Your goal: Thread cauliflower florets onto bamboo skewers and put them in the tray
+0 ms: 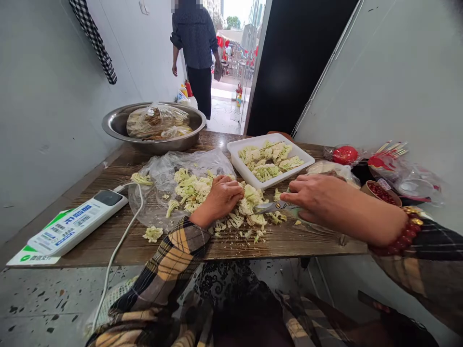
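Note:
My left hand [223,196] is closed on a piece of cauliflower [249,198] at the middle of the wooden table [307,241]. In my right hand [311,197] is a pair of scissors [271,207], its blades reaching left against the underside of that piece. Loose cauliflower florets [188,188] lie heaped to the left of my left hand, partly on a clear plastic bag [159,212]. Small crumbs and cut bits are scattered below the blades. Behind my hands, a white tray [247,179] holds several florets on thin skewers.
A steel basin [155,144] with bagged skewers stands at the back left. At left lies a white payment device [83,224] with a cable [123,241]. Wrapped packets [345,155] and a cup of red beads or beans [383,193] sit at right. A person [193,48] stands near the doorway.

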A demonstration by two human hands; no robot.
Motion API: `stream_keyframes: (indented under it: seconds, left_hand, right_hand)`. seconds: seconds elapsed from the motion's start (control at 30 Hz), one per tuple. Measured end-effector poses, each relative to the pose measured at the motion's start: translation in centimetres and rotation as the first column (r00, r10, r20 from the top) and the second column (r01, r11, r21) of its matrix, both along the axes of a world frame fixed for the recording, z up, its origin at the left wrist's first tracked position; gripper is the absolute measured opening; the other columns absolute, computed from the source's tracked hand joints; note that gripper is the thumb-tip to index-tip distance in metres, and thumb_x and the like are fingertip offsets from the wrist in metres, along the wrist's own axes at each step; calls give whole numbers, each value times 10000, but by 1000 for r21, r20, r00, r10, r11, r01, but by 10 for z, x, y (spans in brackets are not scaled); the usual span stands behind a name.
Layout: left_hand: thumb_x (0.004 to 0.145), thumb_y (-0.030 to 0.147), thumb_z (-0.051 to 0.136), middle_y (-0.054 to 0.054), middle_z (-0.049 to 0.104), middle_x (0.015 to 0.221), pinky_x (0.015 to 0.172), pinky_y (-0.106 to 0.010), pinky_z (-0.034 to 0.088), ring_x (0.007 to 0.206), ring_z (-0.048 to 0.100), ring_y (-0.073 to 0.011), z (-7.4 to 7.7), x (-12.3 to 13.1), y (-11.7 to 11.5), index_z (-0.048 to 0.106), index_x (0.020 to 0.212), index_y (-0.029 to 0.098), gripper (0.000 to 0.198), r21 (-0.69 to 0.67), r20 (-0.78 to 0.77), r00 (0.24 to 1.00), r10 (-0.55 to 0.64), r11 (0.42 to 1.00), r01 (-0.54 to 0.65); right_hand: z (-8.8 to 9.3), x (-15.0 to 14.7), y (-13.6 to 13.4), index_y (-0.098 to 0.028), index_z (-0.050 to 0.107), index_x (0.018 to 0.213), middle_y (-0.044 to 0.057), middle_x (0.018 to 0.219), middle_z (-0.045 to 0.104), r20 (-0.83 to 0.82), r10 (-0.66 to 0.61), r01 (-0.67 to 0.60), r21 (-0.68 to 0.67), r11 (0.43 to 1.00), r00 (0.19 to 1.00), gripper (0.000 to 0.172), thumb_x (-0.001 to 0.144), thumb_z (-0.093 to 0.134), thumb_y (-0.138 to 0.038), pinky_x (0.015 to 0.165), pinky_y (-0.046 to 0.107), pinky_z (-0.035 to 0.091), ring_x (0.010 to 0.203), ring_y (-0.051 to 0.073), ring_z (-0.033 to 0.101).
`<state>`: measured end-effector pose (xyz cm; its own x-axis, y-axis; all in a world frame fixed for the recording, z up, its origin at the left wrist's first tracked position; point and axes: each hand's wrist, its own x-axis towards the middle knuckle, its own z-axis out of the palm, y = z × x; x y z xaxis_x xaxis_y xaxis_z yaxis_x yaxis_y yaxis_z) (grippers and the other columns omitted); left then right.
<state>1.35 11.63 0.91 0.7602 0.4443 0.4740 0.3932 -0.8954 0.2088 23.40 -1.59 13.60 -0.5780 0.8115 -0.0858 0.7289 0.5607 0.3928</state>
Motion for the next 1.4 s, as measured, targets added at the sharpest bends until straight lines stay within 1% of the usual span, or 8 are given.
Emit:
stream_keyframes:
  seconds: [0.27, 0.5, 0.8, 1.03, 1.13, 1.23, 1.33, 1.4]
  left_hand:
    - [905, 261, 442, -12, 624, 722, 817, -355, 271, 778, 472, -170, -3, 3, -2, 585, 685, 190, 272, -16, -9, 1000, -14, 1000, 14]
    - [905, 261, 434, -17, 622, 710, 819, -362, 271, 768, 470, -173, -4, 3, -2, 584, 685, 188, 277, -19, -24, 1000, -15, 1000, 14]
    - [902, 268, 436, -14, 625, 714, 767, -339, 286, 739, 471, -168, -5, 2, 3, 581, 689, 191, 269, -83, 42, 999, -21, 996, 24]
    - [889, 308, 404, -9, 540, 635, 671, -286, 344, 659, 469, -152, 18, -1, -7, 520, 638, 181, 305, -262, 230, 972, 53, 965, 10]
    - [865, 288, 421, -1, 558, 674, 649, -266, 354, 676, 497, -145, 29, -6, -24, 551, 699, 180, 237, -330, 295, 933, 207, 938, -104]
    - [842, 274, 429, 8, 538, 649, 605, -251, 352, 661, 494, -139, 34, -9, -44, 531, 666, 183, 223, -395, 329, 879, 346, 896, -205]
    - [836, 271, 438, 20, 490, 576, 562, -243, 345, 603, 469, -129, 36, -10, -62, 493, 614, 186, 244, -449, 353, 836, 419, 860, -242]
    - [837, 274, 446, 24, 489, 558, 546, -239, 346, 579, 467, -124, 36, -10, -71, 497, 620, 187, 239, -482, 368, 817, 445, 842, -241]
  right_hand:
    - [-10, -21, 7, -168, 686, 933, 72, 785, 666, 154, -100, 106, -33, 994, 983, 158, 836, 579, -104, 612, 299, 366, 731, 193, 617]
    - [-12, -23, -4, -144, 667, 916, 91, 769, 670, 155, -143, 154, -67, 986, 978, 173, 859, 520, -74, 533, 288, 304, 692, 197, 623]
    - [-17, 3, -24, -178, 627, 1006, 37, 751, 657, 43, -131, 130, 23, 991, 990, 205, 816, 591, -110, 506, 264, 253, 636, 164, 595]
    - [-7, 44, -48, -222, 570, 1189, 60, 951, 664, -286, -233, 275, 119, 954, 930, 368, 824, 595, -271, 601, 273, 405, 812, 212, 618]
    - [-21, 53, -64, -204, 577, 1186, 90, 1057, 662, -563, -273, 386, 89, 918, 780, 420, 806, 616, -379, 745, 336, 471, 932, 251, 616]
    - [-54, 49, -84, -200, 586, 1173, 81, 1027, 683, -860, -323, 506, -89, 858, 396, 461, 780, 635, -436, 769, 345, 500, 859, 232, 644]
    - [-93, 39, -100, -189, 563, 1208, 70, 882, 691, -899, -439, 386, -405, 829, -2, 489, 781, 630, -417, 710, 324, 524, 768, 213, 649]
    - [-112, 34, -105, -191, 579, 1194, 62, 873, 684, -851, -518, 294, -518, 803, -82, 481, 763, 653, -392, 716, 323, 521, 773, 212, 644]
